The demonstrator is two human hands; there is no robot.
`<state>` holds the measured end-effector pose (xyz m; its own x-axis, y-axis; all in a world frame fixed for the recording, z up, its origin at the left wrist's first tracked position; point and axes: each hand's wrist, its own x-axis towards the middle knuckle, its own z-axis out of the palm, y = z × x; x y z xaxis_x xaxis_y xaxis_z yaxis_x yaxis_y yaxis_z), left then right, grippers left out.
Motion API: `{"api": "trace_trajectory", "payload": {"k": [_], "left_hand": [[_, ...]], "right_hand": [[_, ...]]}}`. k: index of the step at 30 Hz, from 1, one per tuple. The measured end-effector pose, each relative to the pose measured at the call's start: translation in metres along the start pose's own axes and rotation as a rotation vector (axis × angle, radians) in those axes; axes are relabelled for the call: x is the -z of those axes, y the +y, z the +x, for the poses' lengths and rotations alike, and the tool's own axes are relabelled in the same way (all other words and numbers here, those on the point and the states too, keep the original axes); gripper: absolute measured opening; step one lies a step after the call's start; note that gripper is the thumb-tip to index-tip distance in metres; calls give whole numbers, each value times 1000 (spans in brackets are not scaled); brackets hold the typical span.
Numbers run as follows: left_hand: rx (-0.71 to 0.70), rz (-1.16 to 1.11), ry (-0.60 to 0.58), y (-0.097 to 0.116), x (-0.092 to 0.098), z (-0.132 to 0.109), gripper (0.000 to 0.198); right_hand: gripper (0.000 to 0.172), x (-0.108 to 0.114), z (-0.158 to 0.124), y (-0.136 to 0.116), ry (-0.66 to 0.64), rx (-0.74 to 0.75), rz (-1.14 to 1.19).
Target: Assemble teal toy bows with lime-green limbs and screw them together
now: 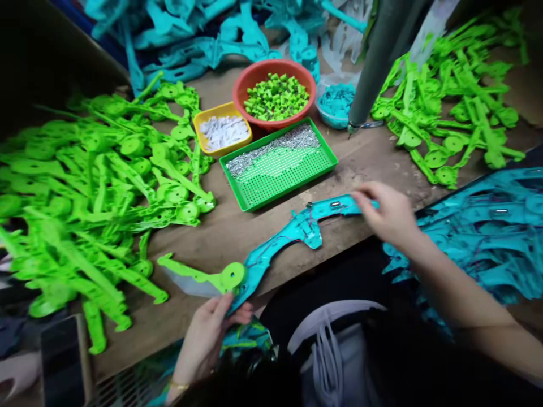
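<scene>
A long curved teal plastic toy part (297, 232) lies across the wooden table's front edge, with thin wires on it. A green disc-ended piece (203, 276) with a clear blade sits at its left end. My left hand (207, 333) grips the teal part's left end from below, thumb on top. My right hand (388, 215) pinches the part's right end, fingers closed on it.
A large heap of green parts (85, 192) fills the left, another (449, 107) lies at the right, and teal parts (487, 226) are stacked near right. A green tray of screws (326, 164), yellow tub (199, 121), red bowl (246, 85) and grey pole (377, 62) stand behind. A phone (63, 362) lies at bottom left.
</scene>
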<state>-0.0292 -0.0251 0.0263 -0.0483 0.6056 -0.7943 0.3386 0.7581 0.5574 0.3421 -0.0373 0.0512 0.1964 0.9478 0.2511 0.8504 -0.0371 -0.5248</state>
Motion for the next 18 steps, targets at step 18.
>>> {"api": "trace_trajectory", "payload": {"k": [18], "left_hand": [[-1334, 824, 339, 32, -91, 23, 26]], "right_hand": [[24, 49, -58, 110, 220, -401, -502]]}}
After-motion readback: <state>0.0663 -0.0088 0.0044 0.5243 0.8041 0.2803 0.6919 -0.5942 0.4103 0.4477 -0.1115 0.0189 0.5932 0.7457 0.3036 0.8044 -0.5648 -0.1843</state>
